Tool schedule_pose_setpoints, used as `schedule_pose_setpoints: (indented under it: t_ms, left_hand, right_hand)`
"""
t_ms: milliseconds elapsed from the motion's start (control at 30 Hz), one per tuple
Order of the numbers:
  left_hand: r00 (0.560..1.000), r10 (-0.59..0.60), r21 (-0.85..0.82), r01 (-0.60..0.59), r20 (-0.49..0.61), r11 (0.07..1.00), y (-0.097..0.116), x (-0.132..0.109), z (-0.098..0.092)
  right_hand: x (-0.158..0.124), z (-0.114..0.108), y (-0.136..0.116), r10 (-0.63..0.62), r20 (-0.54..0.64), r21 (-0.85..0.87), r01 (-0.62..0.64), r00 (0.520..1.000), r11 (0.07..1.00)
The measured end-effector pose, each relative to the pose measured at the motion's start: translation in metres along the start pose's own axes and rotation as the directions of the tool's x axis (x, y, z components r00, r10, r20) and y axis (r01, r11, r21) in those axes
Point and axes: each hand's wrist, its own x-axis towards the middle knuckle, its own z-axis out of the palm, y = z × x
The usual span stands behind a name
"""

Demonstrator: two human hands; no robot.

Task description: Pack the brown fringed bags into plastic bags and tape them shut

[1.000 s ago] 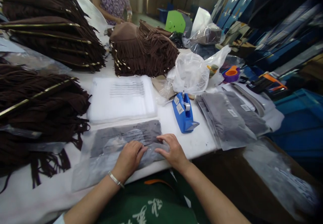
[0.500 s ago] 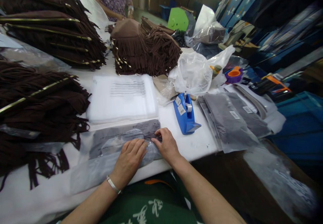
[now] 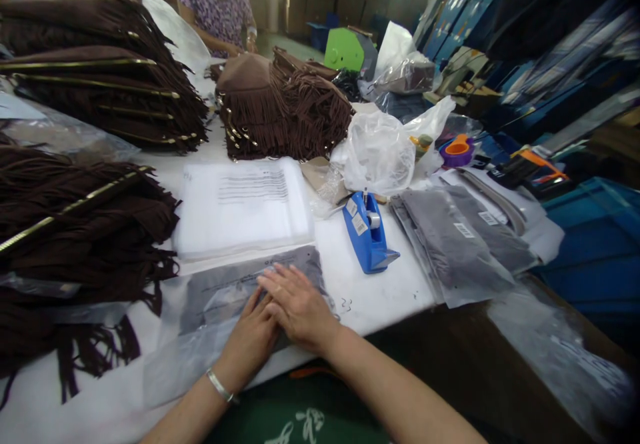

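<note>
Near edge of white worktop [image 3: 385, 287]: clear bag [image 3: 200, 357] with folded grey cloth [image 3: 225, 284] inside, lying flat in front of the person. Right hand [image 3: 296, 305] flat on the bag, fingers stretched out and together, gripping nothing; it lies partly over the left hand [image 3: 253, 341]. Left hand also palm-down on the bag, fingers extended, nothing grasped; silver bracelet [image 3: 220, 385] at its wrist. Blue tape dispenser [image 3: 369, 232] just right of the bag, apart from it. Stack of white bags [image 3: 243, 205] beyond the hands. Packed grey bags [image 3: 450, 244] further right. Brown fringed pieces [image 3: 75, 224] heaped at left and behind
</note>
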Motion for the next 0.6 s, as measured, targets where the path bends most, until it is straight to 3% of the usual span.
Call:
schedule_pose_setpoints:
  t_ms: [100,200,333,600]
  left_hand:
    - [0.997,0.024,0.124,-0.033,0.075,0.992,-0.023,-0.018,-0.015]
    - [0.993,-0.049,0.183,0.028,0.109,0.983,-0.050,-0.041,-0.029]
    - [0.984,-0.060,0.143,0.036,0.167,0.989,-0.071,-0.059,-0.033]
    - [0.978,-0.067,0.054,0.057,0.198,0.997,-0.077,-0.059,-0.026]
  right_hand:
    - [-0.002,0.017,0.036,0.099,0.095,-0.202,-0.078,0.991,0.976]
    - [-0.007,0.022,0.061,0.088,0.168,-0.257,-0.042,0.982,0.965]
    - [-0.009,0.021,0.068,0.080,0.199,-0.242,-0.030,0.977,0.970]
    - [-0.004,0.021,0.071,0.063,0.218,-0.188,-0.022,0.974,0.982]
